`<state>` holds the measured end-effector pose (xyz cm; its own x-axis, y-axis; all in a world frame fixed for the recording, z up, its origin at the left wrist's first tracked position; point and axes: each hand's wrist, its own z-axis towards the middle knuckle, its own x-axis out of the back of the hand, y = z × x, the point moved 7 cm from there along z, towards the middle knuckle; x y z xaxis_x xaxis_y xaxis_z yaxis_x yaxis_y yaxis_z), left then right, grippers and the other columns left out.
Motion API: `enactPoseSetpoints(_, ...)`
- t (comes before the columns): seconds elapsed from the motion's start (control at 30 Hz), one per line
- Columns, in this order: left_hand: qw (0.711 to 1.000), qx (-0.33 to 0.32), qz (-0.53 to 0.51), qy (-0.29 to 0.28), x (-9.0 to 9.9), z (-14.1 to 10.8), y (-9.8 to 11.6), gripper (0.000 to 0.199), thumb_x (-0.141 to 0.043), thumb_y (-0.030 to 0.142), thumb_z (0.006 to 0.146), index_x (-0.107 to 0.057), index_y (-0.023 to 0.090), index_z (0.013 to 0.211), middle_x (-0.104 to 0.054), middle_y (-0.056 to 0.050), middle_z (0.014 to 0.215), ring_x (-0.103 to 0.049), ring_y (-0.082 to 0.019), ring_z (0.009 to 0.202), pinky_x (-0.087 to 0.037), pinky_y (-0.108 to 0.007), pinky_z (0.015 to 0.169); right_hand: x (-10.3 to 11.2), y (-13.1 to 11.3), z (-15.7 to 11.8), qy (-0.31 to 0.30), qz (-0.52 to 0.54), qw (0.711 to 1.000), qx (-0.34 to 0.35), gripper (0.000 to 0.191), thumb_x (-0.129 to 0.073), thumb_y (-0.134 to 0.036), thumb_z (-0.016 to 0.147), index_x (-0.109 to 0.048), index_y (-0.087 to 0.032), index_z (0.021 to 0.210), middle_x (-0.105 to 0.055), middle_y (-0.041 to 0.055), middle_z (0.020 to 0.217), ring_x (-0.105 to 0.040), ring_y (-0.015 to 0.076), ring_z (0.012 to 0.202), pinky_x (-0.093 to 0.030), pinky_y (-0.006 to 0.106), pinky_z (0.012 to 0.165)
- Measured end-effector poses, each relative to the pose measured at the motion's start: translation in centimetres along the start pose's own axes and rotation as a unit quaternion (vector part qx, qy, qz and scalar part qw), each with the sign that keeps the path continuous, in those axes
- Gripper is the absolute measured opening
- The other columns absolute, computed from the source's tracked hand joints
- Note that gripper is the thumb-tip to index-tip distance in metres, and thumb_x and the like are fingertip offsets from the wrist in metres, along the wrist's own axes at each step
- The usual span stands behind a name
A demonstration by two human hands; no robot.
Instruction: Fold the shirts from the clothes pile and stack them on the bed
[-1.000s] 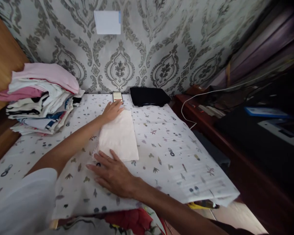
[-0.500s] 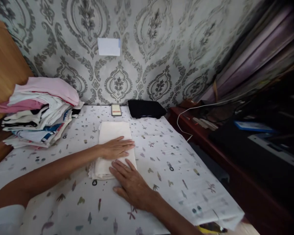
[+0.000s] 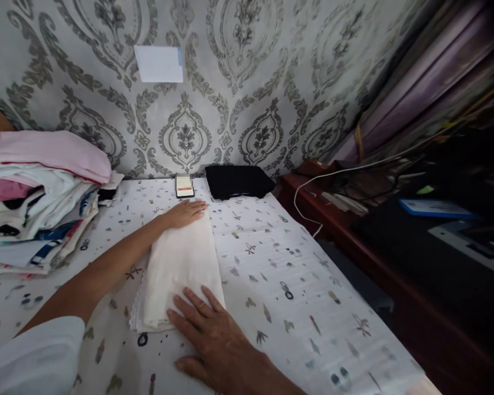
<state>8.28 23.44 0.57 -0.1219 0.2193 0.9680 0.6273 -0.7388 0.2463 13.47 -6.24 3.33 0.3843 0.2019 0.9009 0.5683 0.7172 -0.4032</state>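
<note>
A folded white cloth [image 3: 185,258] with a lacy edge on its left side lies flat on the patterned sheet. My left hand [image 3: 184,213] rests palm down across its far end, fingers stretched to the right. On the near right corner of the cloth lies my right hand [image 3: 214,334], its fingers spread and pointing away from me, the thumb off the cloth over the sheet. Neither hand grips anything.
A tall pile of folded clothes [image 3: 45,203] stands at the left. Against the wall lie a small card-like item [image 3: 185,186] and a folded black cloth [image 3: 239,182]. A dark red cabinet [image 3: 313,203] with a white cable [image 3: 298,200] borders the right.
My left hand has slid from the middle of the cloth to its far end. My right hand has drawn back towards the near end. The view has come closer, and the pile appears further left.
</note>
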Motion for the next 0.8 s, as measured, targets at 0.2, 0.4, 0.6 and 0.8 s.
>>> enactPoseSetpoints(0.2,0.991,0.078,0.040,0.104,2.3,-2.3,-0.7,0.053,-0.030,0.051,0.099,-0.064,0.018,0.120,-0.063,-0.012,0.131,-0.054,-0.026,0.125,-0.040,-0.039,0.106,1.6,2.6,-1.6,0.145,-0.019,0.982,-0.116,0.046,-0.039,-0.036,0.103,-0.048,-0.015,0.143,-0.049,0.0166,0.149,-0.043,0.0283,0.138,-0.039,0.051,0.113)
enactPoseSetpoints(0.4,0.984,0.169,-0.063,-0.002,3.2,-5.7,-4.2,0.067,-0.051,0.069,0.079,-0.062,0.018,0.122,-0.067,-0.013,0.125,-0.062,-0.030,0.110,-0.047,-0.036,0.092,2.3,6.5,-3.7,0.236,-0.055,0.909,-0.338,0.034,-0.054,-0.051,0.093,-0.063,-0.019,0.096,-0.062,0.0138,0.100,-0.056,0.0319,0.094,-0.050,0.056,0.085)
enactPoseSetpoints(0.6,0.958,0.184,-0.217,-0.030,5.0,-7.8,-4.3,0.051,-0.063,0.062,0.067,-0.068,0.019,0.093,-0.073,-0.007,0.104,-0.067,-0.028,0.097,-0.051,-0.030,0.075,2.4,6.5,-2.1,0.247,0.073,0.907,-0.334,0.021,-0.062,-0.036,0.081,-0.051,-0.024,0.069,-0.061,0.0073,0.084,-0.056,0.0260,0.081,-0.051,0.045,0.076)
enactPoseSetpoints(0.8,0.887,0.279,-0.362,0.069,7.3,-15.5,-2.7,0.066,-0.074,0.061,0.062,-0.066,0.020,0.113,-0.074,-0.009,0.098,-0.070,-0.027,0.090,-0.056,-0.032,0.070,7.0,11.0,-3.7,0.347,0.454,0.732,-0.370,0.029,-0.070,-0.043,0.070,-0.050,-0.022,0.076,-0.059,-0.0020,0.068,-0.056,0.0161,0.062,-0.048,0.029,0.057)
